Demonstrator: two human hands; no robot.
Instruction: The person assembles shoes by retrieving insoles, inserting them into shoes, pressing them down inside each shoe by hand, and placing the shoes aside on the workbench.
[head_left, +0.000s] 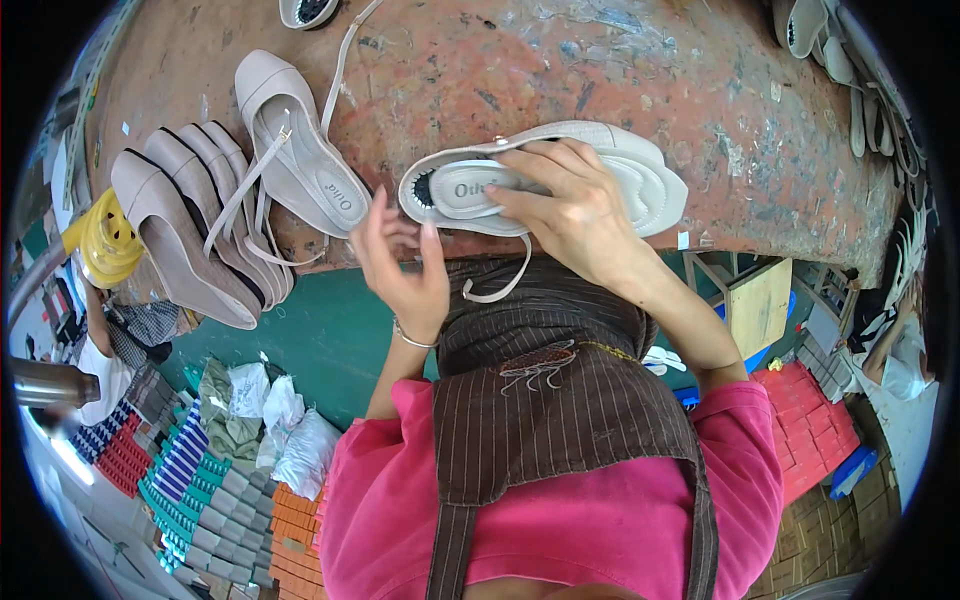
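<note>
Beige shoe (592, 134) holds insole (456, 190) beneath right grip (568, 205).

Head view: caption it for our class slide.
Right hand on the insole of a beige shoe, left hand close by.

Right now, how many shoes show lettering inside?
2: the angled shoe left of your left hand, and the held shoe under your right hand. The lined-up shoes farther left may hide more.

Bench (690, 60): red-brown top, scuffed, paint-marked. Landmark: strapped shoe (312, 155), sole down. Left of strapped shoe: shoe row (183, 215), nested on sides. Right of strapped shoe: insole shoe (617, 139), near front edge. Beyond strapped shoe: far shoe (308, 14).
</note>
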